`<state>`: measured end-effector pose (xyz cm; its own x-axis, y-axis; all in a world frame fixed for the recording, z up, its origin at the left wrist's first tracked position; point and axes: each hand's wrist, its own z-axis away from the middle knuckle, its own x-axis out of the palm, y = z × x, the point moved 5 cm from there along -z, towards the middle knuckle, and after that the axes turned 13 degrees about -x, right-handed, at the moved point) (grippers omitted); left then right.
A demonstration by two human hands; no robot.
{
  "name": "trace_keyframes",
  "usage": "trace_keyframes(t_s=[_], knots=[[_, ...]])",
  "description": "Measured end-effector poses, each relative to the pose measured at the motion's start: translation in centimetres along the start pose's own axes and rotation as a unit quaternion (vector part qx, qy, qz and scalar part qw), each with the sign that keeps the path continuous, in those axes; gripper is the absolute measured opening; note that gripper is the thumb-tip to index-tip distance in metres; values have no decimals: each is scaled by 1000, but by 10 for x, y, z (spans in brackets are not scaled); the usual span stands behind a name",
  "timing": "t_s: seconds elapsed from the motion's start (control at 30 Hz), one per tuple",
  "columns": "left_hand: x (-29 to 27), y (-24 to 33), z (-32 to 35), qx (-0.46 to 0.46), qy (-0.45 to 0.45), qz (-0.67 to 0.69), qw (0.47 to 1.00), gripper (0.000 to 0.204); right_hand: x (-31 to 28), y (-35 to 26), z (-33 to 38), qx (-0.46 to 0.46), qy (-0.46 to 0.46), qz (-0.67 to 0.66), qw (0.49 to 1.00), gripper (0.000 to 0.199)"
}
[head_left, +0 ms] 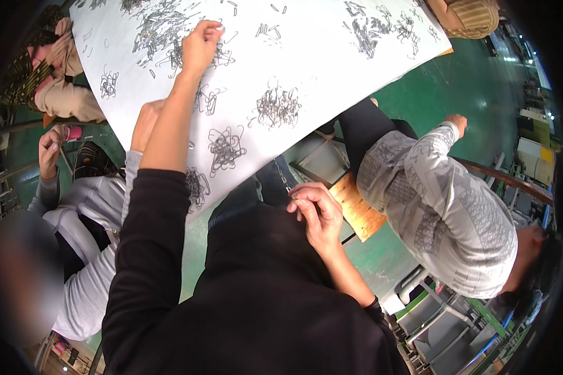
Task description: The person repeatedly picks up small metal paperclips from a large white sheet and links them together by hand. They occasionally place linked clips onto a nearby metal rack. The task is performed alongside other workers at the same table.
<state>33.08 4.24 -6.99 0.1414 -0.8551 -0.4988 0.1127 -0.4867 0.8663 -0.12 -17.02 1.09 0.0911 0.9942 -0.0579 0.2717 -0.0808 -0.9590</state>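
My left hand [201, 49] reaches out over the white table top [331, 56], its fingers drawn together. Whatever they may hold is too small to make out. Beside and beneath it lie a pile of small dark metal links [159, 34] and some bent wire pieces [222, 57]. Close to my lap, my right hand [319, 215] is closed in a pinch at the end of a thin metal chain [283, 175]. The chain runs from these fingers toward the table's edge. A heap of bent wire pieces [278, 107] rests on the table ahead of it.
More wire heaps [226, 150] lie along the near edge, another pile [369, 28] at the far right. Co-workers sit around: one at left in a grey sleeve [87, 294], one at right in a patterned grey top [444, 206]. A wooden seat [358, 207] stands right of my hand.
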Motion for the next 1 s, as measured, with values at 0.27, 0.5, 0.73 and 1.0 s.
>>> trace_keyframes(t_s=[0.27,0.5,0.73,1.0], knots=[[-16,41,176,-67,-200,223,952,14,25,4,15,-1,-4,-36,999,7],[-43,57,278,-94,-312,219,920,9,39,12,23,9,48,-120,992,14],[-59,56,295,-65,-300,227,924,8,46,15,25,6,39,-114,993,16],[-74,57,301,47,-227,163,959,9,36,12,14,-90,32,-15,995,20]])
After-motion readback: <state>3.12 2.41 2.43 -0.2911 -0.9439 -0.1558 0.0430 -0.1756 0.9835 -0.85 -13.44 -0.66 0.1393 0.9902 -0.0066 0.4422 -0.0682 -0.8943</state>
